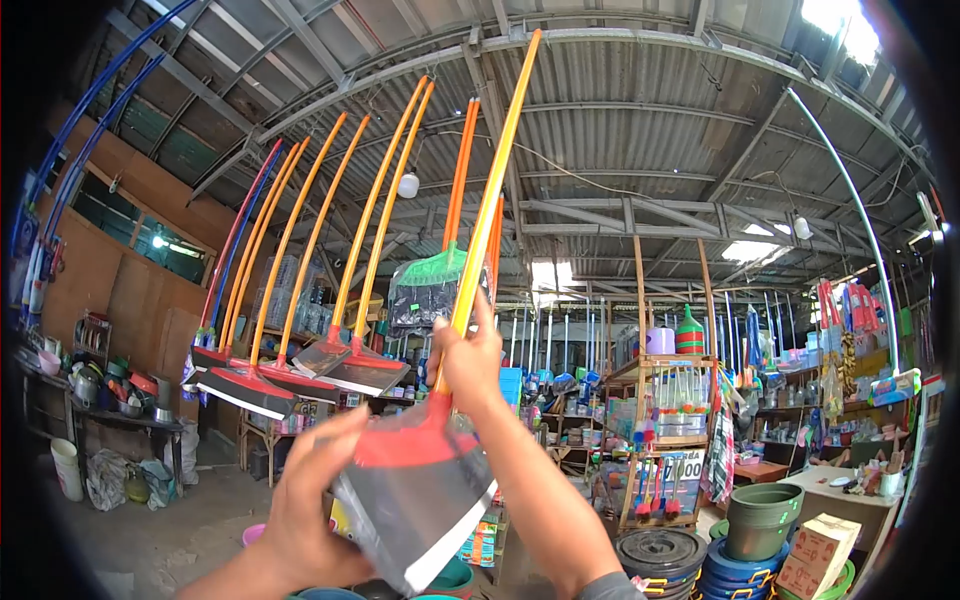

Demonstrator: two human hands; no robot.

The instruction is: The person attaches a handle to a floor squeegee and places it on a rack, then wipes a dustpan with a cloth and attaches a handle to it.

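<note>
A broom (420, 490) with a yellow handle, red top and dark, flat head with a pale lower edge is tilted in front of me. My right hand (468, 362) is wrapped around the lower handle, just above the red top. At the left side of the head, my left hand (315, 510) has its fingers curled against the edge; motion blurs it a little. Beyond my hands hang several similar brooms (245, 392) with red tops and yellow handles. Behind the held handle hangs a green-topped broom (430, 275) in clear plastic.
A wooden shelf rack (675, 400) with brushes and containers stands to the right. Stacked lidded bins (660, 555), a green pot (762, 520) and a cardboard box (818, 555) are at lower right. A table with pots (85, 385) is at the left.
</note>
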